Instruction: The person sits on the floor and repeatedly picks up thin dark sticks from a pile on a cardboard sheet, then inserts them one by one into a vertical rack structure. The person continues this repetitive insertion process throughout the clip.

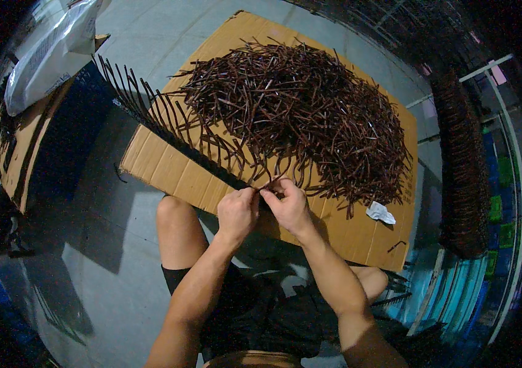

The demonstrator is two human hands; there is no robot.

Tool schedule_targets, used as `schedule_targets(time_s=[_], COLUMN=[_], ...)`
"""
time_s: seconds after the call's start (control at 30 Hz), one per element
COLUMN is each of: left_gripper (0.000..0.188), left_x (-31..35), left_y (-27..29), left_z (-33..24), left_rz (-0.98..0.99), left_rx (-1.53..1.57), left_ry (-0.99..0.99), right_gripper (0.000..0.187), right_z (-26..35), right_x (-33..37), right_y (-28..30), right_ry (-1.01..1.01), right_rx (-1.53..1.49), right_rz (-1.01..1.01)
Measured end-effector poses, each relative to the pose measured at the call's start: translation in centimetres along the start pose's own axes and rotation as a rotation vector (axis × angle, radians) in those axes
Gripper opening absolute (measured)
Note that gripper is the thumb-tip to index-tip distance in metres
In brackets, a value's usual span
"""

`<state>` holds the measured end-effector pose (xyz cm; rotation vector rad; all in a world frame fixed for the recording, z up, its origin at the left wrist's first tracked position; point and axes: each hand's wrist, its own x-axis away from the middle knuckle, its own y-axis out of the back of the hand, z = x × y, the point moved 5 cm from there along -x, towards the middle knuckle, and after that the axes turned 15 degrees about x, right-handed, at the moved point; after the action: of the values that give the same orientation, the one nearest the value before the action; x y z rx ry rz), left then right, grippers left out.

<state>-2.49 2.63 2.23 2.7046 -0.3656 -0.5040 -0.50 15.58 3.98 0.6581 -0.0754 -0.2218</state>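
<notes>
A long black strip [194, 154] with a row of thin brown strands standing off it runs from the upper left down to my hands. Its lower end lies in the pinched fingers of my left hand [238, 213]. Close beside it, my right hand [289, 207] is closed, thumb against forefinger, on a thin brown strand at the strip. The fingertips of both hands nearly touch and hide the exact joint. Just beyond them rises a big heap of loose brown strands [285, 101], spread on a flat cardboard sheet [169, 161].
A crumpled white scrap [381, 213] lies on the cardboard's right side. To the left stands an open box [40, 147] with a plastic bag [55, 58] over it. On the right, a dense dark bundle of strands [462, 165] hangs by a metal rack [512, 129].
</notes>
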Motion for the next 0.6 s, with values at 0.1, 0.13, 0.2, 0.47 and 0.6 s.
schedule_targets(time_s=[0.1, 0.13, 0.2, 0.47, 0.6], left_gripper=[0.009, 0.013, 0.013, 0.019, 0.017], left_x=[-0.1, -0.1, 0.1, 0.1, 0.5], left_y=[0.1, 0.1, -0.1, 0.9, -0.1], left_z=[-0.2, -0.4, 0.3, -1.2, -1.2], left_rz=[-0.041, -0.067, -0.065, -0.030, -0.035], left_rx=[-0.032, -0.046, -0.057, -0.013, -0.008], left_ry=[-0.045, -0.073, -0.020, 0.165, 0.018], right_gripper=[0.017, 0.016, 0.015, 0.014, 0.008], right_z=[1.0, 1.4, 2.8, 1.3, -1.8], right_x=[0.2, 0.3, 0.5, 1.2, 2.1], right_y=[0.1, -0.1, -0.2, 2.2, 1.5], right_ry=[0.131, 0.176, 0.264, 0.231, 0.012], right_rx=[0.217, 0.308, 0.498, 0.183, -0.102], right_rz=[-0.099, -0.103, -0.122, -0.328, -0.354])
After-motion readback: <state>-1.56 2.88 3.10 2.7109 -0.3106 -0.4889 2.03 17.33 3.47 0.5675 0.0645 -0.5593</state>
